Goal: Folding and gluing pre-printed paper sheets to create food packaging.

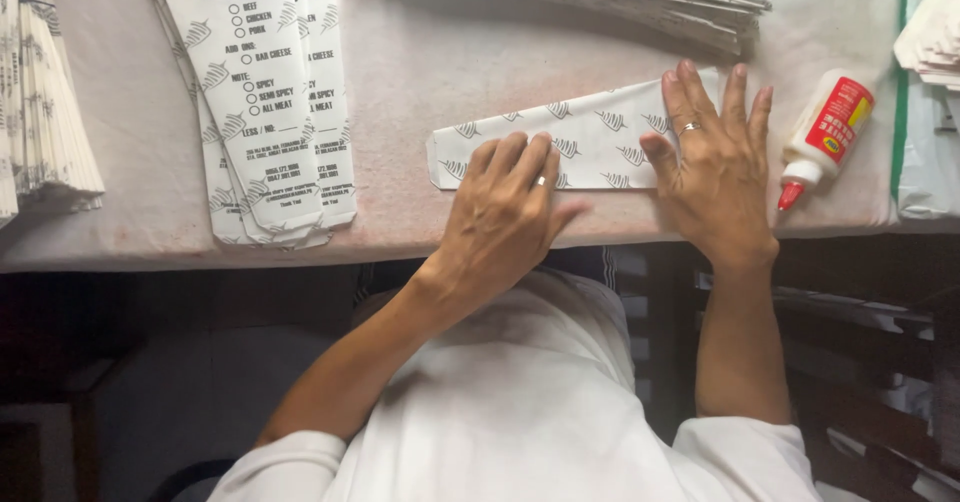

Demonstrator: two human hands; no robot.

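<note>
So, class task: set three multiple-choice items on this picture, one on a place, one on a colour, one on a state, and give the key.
1. Where does the glue bottle lie?
A. Beyond the right hand, toward the table's right end
B. Between the two hands
C. On the stack of printed sheets

2. What colour is the bottle's nozzle?
A. Blue
B. Red
C. Black

3. How does the left hand meet the folded paper strip?
A. Hovering clear of it
B. Pinching it in the air
C. Pressed flat on it

Key: 1 A, the bottle lies past the right hand's outer side. 2 B, the tip shows red. 3 C, the fingers lie spread on the strip on the table.
</note>
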